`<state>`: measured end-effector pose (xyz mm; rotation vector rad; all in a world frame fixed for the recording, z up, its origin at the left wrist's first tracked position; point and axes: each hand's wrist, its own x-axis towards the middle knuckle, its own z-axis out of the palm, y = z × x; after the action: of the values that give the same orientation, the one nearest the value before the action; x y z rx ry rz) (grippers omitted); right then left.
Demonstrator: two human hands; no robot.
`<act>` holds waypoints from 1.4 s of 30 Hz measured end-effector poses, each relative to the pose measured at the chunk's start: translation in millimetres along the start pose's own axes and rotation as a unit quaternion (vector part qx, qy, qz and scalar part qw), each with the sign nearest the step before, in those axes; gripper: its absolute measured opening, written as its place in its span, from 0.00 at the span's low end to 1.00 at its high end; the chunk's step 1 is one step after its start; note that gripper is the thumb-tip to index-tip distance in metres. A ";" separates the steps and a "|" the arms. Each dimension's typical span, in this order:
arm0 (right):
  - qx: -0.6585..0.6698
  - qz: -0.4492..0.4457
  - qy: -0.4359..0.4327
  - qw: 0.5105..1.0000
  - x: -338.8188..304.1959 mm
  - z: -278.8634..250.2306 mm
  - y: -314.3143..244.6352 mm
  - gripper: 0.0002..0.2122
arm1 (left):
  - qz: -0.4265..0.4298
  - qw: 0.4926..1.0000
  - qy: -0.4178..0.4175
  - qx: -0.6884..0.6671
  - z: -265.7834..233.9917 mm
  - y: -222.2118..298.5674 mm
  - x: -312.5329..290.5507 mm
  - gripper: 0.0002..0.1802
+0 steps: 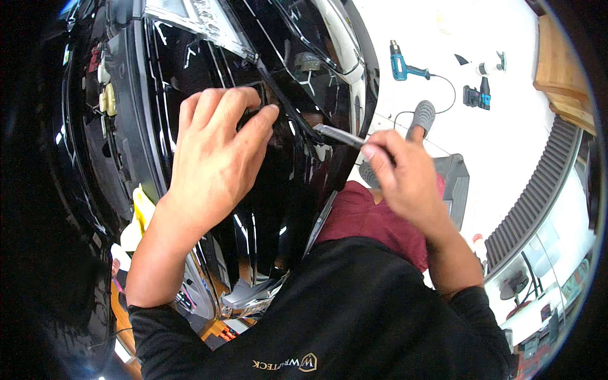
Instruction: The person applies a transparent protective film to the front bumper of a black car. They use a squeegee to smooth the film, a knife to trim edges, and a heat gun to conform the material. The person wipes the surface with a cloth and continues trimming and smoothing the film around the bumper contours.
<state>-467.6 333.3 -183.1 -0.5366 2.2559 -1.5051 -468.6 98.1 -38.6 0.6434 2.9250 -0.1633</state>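
A glossy black car body panel [285,190] lies under my hands, with a clear headlight [209,28] beyond them. My left hand [218,145] rests over the panel, its fingers bent and the thumb close to the index finger. Something dark shows between thumb and finger, but I cannot make out what it is. My right hand [396,168] is closed around a slim silver utility knife [342,135]. The knife points left, its tip close to the dark seam in the panel below the headlight. Whether the tip touches is unclear.
On the white floor lie a teal heat gun [400,66] with a cord and a blue-black cordless power tool [478,95]. A dark grey low seat [457,183] stands beside my legs. A yellow cloth [142,209] is left of my left forearm. Wooden furniture [560,57] stands far right.
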 end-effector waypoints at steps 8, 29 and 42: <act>0.054 -0.030 0.065 0.996 -17.7 55.4 0.9 0.11 | -0.020 0.996 -0.049 -0.076 11.9 50.4 -34.2 0.20; 0.181 0.025 0.055 0.982 -20.1 67.6 20.0 0.08 | -0.132 0.978 -0.065 -0.149 34.3 97.6 -65.5 0.18; 0.176 0.005 0.094 0.980 -21.7 73.3 15.5 0.08 | -0.108 0.990 -0.046 -0.073 29.5 84.1 -44.8 0.18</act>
<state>-413.7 292.2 -221.7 -0.2871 2.0462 -1.9642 -389.3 151.7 -66.7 0.2900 2.8769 -0.0016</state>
